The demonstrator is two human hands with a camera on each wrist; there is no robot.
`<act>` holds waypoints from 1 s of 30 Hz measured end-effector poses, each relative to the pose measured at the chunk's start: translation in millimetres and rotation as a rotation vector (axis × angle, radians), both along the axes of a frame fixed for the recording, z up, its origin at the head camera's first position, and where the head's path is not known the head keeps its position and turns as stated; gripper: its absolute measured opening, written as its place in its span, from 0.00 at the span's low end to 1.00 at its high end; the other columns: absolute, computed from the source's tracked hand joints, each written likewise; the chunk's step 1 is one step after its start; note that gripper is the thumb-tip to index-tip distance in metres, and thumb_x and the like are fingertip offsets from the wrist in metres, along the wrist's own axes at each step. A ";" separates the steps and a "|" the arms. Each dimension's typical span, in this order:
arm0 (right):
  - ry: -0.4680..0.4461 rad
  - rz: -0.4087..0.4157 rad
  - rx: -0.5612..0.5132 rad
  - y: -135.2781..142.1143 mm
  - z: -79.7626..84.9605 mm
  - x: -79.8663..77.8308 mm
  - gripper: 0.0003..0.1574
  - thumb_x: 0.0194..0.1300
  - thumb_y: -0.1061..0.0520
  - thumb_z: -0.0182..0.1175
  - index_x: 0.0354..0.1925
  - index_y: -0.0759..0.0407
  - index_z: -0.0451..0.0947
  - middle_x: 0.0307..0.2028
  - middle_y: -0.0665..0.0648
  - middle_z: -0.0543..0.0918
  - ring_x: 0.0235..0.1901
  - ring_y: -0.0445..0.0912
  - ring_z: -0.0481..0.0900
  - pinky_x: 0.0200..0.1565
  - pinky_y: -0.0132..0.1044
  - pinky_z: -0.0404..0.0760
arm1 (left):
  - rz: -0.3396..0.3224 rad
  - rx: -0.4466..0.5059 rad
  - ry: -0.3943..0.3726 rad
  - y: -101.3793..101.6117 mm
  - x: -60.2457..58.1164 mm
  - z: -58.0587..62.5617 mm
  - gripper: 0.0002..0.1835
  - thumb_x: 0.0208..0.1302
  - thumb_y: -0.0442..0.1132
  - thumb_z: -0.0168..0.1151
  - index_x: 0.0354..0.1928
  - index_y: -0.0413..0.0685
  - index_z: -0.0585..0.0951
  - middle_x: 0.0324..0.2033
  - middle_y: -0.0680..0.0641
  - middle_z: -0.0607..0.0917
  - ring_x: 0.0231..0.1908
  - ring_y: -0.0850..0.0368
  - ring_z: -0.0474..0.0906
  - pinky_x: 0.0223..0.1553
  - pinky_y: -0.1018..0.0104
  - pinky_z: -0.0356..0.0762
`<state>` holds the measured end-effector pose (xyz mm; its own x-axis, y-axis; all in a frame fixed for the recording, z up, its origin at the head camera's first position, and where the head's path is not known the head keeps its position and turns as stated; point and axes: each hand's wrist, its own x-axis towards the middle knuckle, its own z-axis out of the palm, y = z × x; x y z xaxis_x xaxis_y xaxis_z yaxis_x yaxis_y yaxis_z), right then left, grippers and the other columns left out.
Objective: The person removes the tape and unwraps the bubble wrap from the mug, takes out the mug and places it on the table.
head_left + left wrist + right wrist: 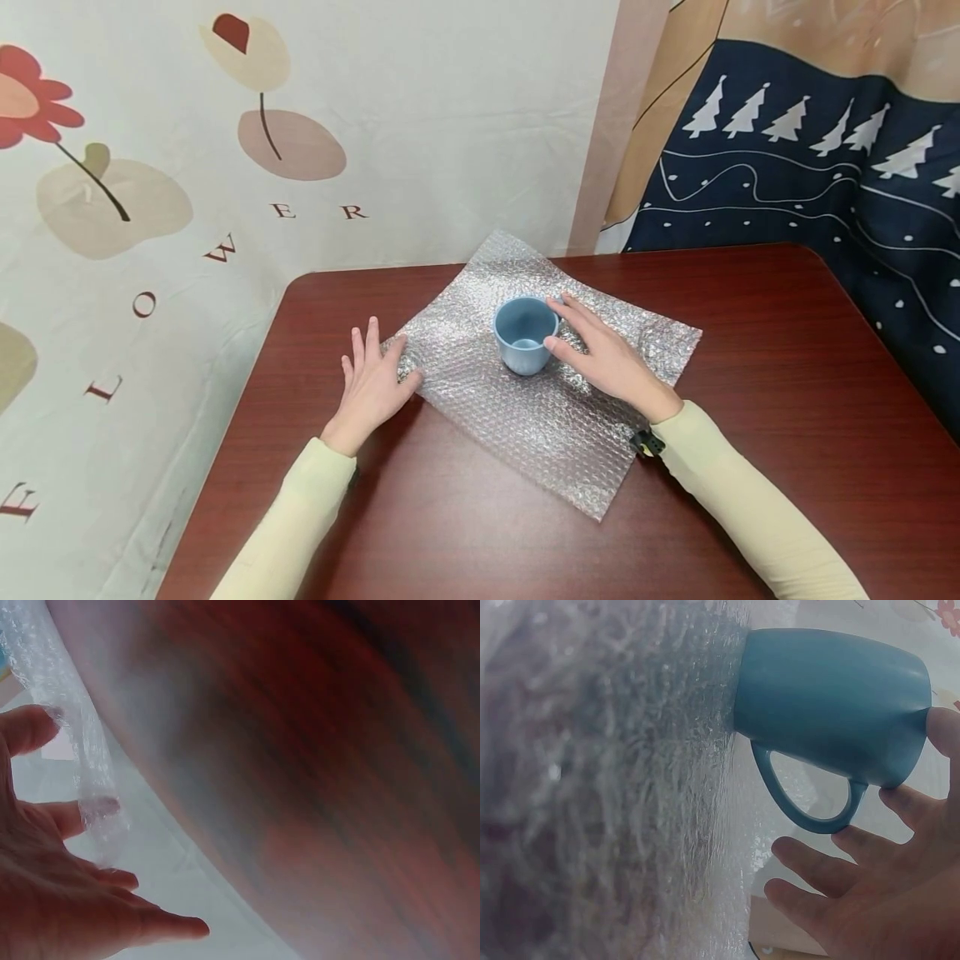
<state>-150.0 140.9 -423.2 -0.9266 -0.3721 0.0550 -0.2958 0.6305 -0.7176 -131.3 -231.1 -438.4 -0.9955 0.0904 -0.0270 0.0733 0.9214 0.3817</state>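
Observation:
A blue mug [526, 335] stands upright on a sheet of bubble wrap [517, 433] that lies slanted on the table. My right hand [603, 354] is at the mug's right side, thumb and index finger touching it near the rim, the other fingers loosely extended. In the right wrist view the mug's handle [810, 825] shows beside the fingertips. At the sheet's left corner is my left hand [371, 387], its fingers spread and fairly straight. The left wrist view shows the clear bubble wrap [79, 735] against the thumb and a finger.
The dark red wooden table [772, 333] has rounded far corners. Behind it hangs a pale cloth [465, 125] with flowers and letters. A navy cloth [780, 183] with white trees hangs at the right.

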 end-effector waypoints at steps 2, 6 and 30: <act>0.005 0.001 -0.001 -0.1 -0.5 -0.1 0.44 0.74 0.27 0.51 0.81 0.33 0.54 0.83 0.50 0.49 0.80 0.56 0.50 0.67 0.76 0.57 | -0.005 -0.009 -0.028 -1.5 -0.6 -0.6 0.40 0.70 0.57 0.61 0.75 0.39 0.68 0.80 0.31 0.38 0.77 0.25 0.28 0.67 0.17 0.35; 0.014 0.003 0.002 0.1 -1.5 -0.8 0.44 0.75 0.27 0.52 0.81 0.34 0.55 0.82 0.50 0.49 0.80 0.56 0.50 0.67 0.76 0.56 | -0.020 -0.032 -0.079 -5.1 -2.3 -1.9 0.46 0.68 0.65 0.61 0.77 0.41 0.66 0.80 0.30 0.39 0.77 0.24 0.28 0.66 0.17 0.33; -0.013 0.005 -0.018 1.2 1.1 -0.5 0.45 0.74 0.28 0.53 0.81 0.35 0.55 0.82 0.53 0.49 0.79 0.57 0.52 0.67 0.76 0.57 | -0.288 0.059 0.215 55.2 -13.2 26.8 0.52 0.62 0.61 0.72 0.79 0.43 0.61 0.81 0.36 0.50 0.79 0.31 0.43 0.72 0.28 0.51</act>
